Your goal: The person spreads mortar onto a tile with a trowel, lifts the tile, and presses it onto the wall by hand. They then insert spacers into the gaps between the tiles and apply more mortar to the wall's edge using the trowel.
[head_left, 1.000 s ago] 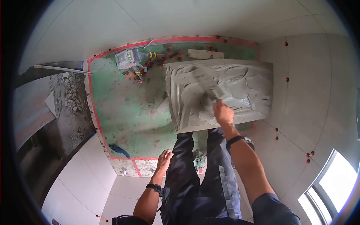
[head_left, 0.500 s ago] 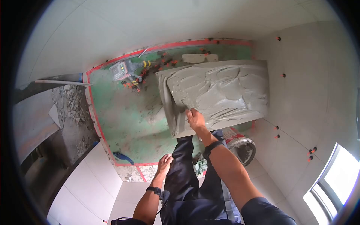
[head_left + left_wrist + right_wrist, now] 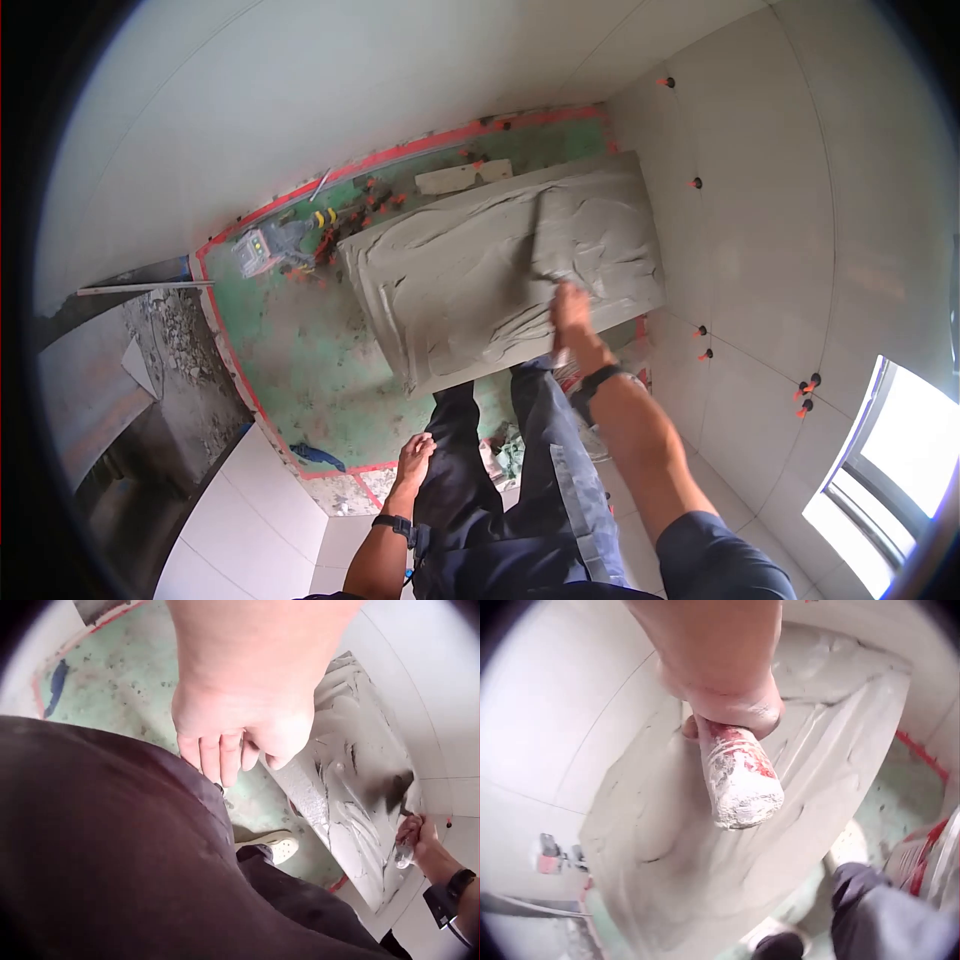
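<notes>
While the left hand [image 3: 415, 462] hangs by the dark trouser leg [image 3: 455, 440] with loose, slightly bent fingers and nothing to be seen in it, nobody can tell if its fingertips touch the cloth. Ahead and to the right, a big slab [image 3: 440, 376] covered in thick grey paste [image 3: 460, 275] sits above the green floor [image 3: 290, 375], its underside hidden. Farther right, the right hand [image 3: 573, 315] curls round the messy red-and-white handle [image 3: 746, 791] of a trowel over the paste, its blade [image 3: 556, 240] blurry, and a bucket [image 3: 928, 859] is cut off at the right wrist view's edge.
</notes>
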`<state>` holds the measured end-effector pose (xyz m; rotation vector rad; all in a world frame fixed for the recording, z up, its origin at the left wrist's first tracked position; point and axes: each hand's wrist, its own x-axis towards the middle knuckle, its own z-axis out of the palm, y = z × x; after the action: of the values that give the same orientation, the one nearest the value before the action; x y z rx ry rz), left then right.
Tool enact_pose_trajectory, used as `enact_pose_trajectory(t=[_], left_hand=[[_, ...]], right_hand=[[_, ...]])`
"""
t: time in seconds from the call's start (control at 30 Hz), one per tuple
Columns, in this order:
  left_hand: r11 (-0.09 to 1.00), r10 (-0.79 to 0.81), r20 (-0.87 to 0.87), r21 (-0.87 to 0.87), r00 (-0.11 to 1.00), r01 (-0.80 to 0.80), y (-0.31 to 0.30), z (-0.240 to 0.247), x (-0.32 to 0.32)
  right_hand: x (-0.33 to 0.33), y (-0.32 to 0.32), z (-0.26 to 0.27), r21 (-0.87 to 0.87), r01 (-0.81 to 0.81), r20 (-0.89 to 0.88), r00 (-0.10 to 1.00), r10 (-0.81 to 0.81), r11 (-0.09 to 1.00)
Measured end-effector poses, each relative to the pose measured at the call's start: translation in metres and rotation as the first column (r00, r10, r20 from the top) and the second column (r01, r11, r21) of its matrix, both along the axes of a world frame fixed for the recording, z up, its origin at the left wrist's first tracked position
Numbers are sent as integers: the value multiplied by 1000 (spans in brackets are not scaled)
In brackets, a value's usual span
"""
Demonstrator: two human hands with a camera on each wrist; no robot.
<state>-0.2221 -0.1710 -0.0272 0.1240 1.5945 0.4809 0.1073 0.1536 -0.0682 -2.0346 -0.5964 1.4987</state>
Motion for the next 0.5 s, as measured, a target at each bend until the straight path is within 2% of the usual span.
enact_pose_trajectory(t=[0.03,0.07,0.1,0.13,0.17,0.2,0.23,0.27,0.3,0.4,0.47,0.5], left_hand=[[1000,12,-14,3,1000,-12,6,4,9],[1000,23,-31,4,999,-23,11,7,17],[1000,29,-28,-4,999,-29,20,12,23],[1000,24,-32,-3,999,-25,29,15,30],[999,43,-9,-8,999,-43,38,19,37],[998,62,14,-11,998,-62,53,26,44],[998,59,10,-8,998,-59,72,34,54],[999,32,-6,23,999,-32,91,44,65],[999,4,-22,53,1000,-3,103,49,76],[997,-1,-6,79,1000,1,113,37,103],[995,2,22,101,1000,-4,108,26,122],[995,-15,10,101,1000,14,106,23,133]], right_hand=[[-10,-13,-15,-49,-42,-117,993,36,998],[-27,-19,12,-17,-116,-184,977,111,993],[-28,-19,14,-132,-359,-199,923,330,924],[-19,-15,17,-130,-356,-203,923,326,925],[-6,-11,21,-93,-658,183,727,662,748],[8,-7,23,-189,-859,529,319,786,476],[28,19,46,-318,-850,446,257,857,420],[56,32,41,-365,-846,530,154,834,389],[86,45,35,-380,-812,610,139,780,443],[149,93,55,-424,-693,655,210,726,583],[181,91,31,-125,-728,781,347,520,674],[179,91,28,-117,-730,779,353,518,673]])
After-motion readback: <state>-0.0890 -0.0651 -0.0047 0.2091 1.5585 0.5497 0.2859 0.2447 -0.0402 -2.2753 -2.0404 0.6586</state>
